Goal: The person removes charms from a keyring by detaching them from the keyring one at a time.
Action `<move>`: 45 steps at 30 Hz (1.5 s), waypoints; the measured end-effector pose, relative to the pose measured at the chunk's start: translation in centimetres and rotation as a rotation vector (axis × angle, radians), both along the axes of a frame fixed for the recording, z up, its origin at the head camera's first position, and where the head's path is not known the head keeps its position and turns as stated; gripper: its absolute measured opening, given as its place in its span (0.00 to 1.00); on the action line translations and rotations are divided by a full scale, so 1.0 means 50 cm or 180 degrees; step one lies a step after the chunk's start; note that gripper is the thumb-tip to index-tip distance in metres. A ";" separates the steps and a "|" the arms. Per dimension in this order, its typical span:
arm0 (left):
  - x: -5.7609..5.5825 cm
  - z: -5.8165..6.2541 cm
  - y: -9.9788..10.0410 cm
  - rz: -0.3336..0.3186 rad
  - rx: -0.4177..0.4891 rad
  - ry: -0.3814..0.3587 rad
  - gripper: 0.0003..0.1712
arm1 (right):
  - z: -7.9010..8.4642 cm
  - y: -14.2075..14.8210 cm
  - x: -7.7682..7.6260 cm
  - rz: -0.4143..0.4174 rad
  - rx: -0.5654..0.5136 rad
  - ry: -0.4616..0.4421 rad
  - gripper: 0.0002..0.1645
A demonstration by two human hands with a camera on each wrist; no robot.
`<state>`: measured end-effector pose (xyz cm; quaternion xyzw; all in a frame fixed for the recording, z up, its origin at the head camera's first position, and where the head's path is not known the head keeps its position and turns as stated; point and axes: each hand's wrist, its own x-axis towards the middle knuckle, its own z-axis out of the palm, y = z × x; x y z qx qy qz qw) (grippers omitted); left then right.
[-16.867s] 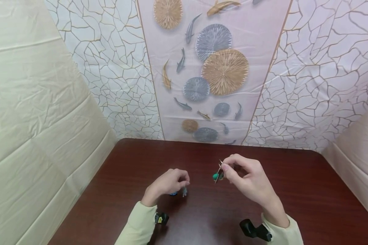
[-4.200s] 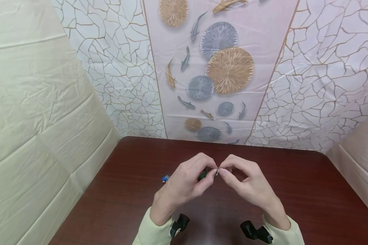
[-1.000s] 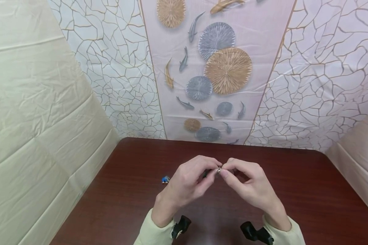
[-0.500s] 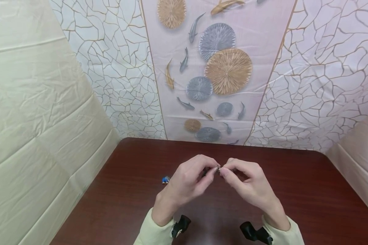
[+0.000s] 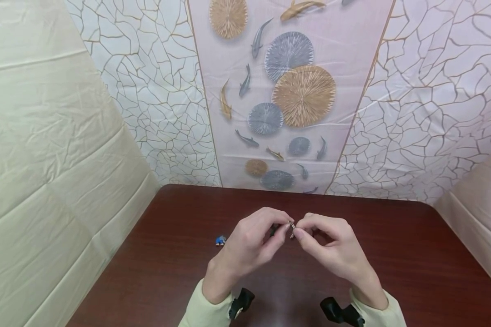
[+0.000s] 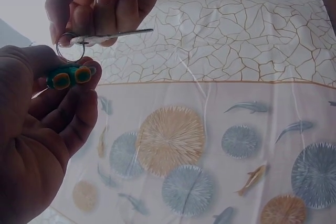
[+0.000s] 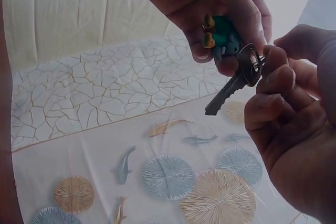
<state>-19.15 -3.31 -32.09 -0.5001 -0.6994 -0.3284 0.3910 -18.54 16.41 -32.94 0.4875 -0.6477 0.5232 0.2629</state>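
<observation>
My left hand (image 5: 251, 238) and right hand (image 5: 331, 240) meet fingertip to fingertip over the table. A split key ring (image 6: 71, 48) is stretched between them, my right thumb and index finger pinching its far side. Against the near side lie my left fingertips, which also grip a small green figurine charm (image 6: 68, 78) with two orange-rimmed ends. From the ring a metal key (image 7: 231, 87) sticks out, its toothed blade pointing down and away in the right wrist view. In the head view the charm is mostly hidden behind my left fingers.
A small blue object (image 5: 220, 240) lies on the dark red-brown table (image 5: 180, 272), just left of my left hand. Black wrist cameras are strapped at both cuffs. Patterned cloth (image 5: 303, 95) hangs behind the table's far edge.
Earlier my right hand held the keys and green charm alone, my left holding a small greyish thing near the blue object. Since then the hands have met; lately the key between the fingertips has shifted.
</observation>
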 end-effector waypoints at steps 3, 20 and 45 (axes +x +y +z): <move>0.000 0.000 0.001 -0.0025 0.0030 -0.0045 0.04 | 0.000 -0.002 -0.002 0.0072 -0.0039 0.0017 0.16; 0.001 0.005 0.002 -0.0092 -0.0025 0.0197 0.03 | 0.001 -0.001 0.008 -0.0203 0.0211 -0.0123 0.20; -0.004 -0.001 0.000 -0.0044 -0.0067 0.0084 0.05 | 0.000 -0.003 0.005 -0.0260 0.0273 -0.0133 0.20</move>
